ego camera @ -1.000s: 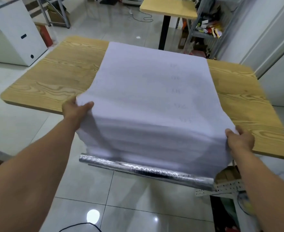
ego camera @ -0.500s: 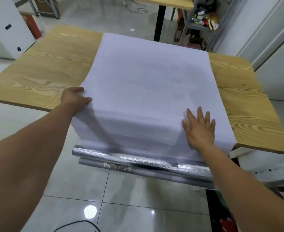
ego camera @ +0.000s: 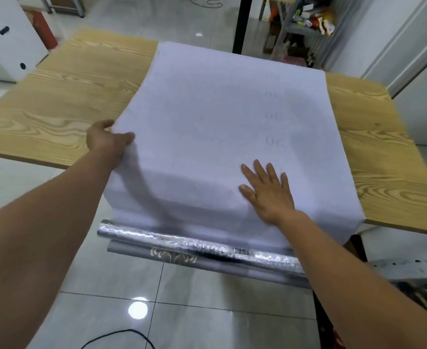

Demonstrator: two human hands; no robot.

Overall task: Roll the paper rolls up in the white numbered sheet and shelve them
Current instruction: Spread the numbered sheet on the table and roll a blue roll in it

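Observation:
The white numbered sheet lies spread across the wooden table, its near end draped over the table's front edge. Faint numbers show through it on the right. My left hand pinches the sheet's left edge. My right hand lies flat on the sheet near the front edge, fingers spread. Below the draped end, a shiny silver paper roll and a grey roll with a gold ornament stick out side by side; their right parts are hidden by my right forearm.
Glossy tiled floor lies below, with a black cable near the bottom. A white cabinet stands at the far left. A metal shelf with clutter is at the back right, beside a black table leg.
My right hand let go of the sheet's right corner and went flat onto the sheet. A second, grey roll came into view under the silver one. My left hand keeps its hold.

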